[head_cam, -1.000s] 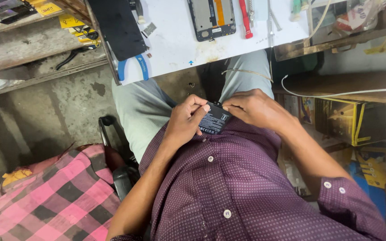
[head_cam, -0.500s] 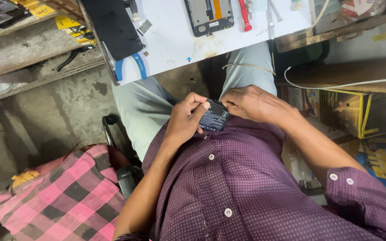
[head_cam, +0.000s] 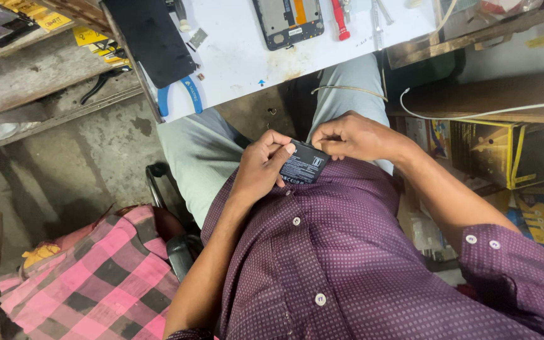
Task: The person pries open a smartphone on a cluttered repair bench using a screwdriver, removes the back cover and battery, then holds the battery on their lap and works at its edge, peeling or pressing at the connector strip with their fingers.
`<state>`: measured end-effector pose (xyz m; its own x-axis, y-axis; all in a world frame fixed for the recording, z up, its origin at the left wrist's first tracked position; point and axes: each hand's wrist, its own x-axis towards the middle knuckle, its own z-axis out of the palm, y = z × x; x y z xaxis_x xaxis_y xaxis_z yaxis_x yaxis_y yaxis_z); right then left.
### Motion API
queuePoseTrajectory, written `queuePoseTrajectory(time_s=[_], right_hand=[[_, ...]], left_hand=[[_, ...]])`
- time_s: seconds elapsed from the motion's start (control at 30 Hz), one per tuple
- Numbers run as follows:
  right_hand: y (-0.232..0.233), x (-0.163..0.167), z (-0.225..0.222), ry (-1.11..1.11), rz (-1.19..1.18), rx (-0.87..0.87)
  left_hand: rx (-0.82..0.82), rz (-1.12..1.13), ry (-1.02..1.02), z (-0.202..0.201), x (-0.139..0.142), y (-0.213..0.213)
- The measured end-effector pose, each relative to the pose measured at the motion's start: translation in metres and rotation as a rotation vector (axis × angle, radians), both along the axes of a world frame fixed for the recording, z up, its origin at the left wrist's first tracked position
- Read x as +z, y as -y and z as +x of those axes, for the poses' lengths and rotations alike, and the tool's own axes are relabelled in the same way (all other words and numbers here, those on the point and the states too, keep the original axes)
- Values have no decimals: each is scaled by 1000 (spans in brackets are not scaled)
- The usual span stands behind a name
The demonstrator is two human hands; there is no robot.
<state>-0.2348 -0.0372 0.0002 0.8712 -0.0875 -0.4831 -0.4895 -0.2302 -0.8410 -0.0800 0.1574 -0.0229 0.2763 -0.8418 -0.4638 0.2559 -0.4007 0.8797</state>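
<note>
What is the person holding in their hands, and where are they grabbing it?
A flat black phone battery. The left hand grips its left edge; the right hand pinches its upper right corner.

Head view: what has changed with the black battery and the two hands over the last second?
Little. Both hands kept hold throughout: the left hand grips the black battery from its left edge, the right hand pinches its top right corner, against the purple shirt. The battery turned slightly. The opened phone and blue-handled pliers lie unmoved on the white table.
</note>
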Motion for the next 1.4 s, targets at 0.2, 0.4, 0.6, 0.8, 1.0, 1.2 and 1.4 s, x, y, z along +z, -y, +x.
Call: queuePoseTrajectory(time_s=[0.2, 0.4, 0.6, 0.8, 1.0, 1.2, 1.4], right_hand=[[2, -17, -8, -33, 149, -44], [3, -26, -12, -35, 335, -100], [-3, -5, -4, -76, 96, -132], [-15, 23, 1, 174, -377, -2], [-17, 23, 2, 210, -410, 61], [-19, 8, -2, 186, -382, 52], [-9, -21, -7, -7, 37, -68]], left_hand=[[-8, 1, -20, -1, -3, 0], [-16, 3, -30, -1, -2, 0], [-2, 36, 12, -2, 0, 2], [2, 63, 47, -2, 5, 3], [-35, 37, 63, -3, 7, 2], [-32, 27, 66, -2, 4, 1], [-48, 21, 53, -2, 2, 1]])
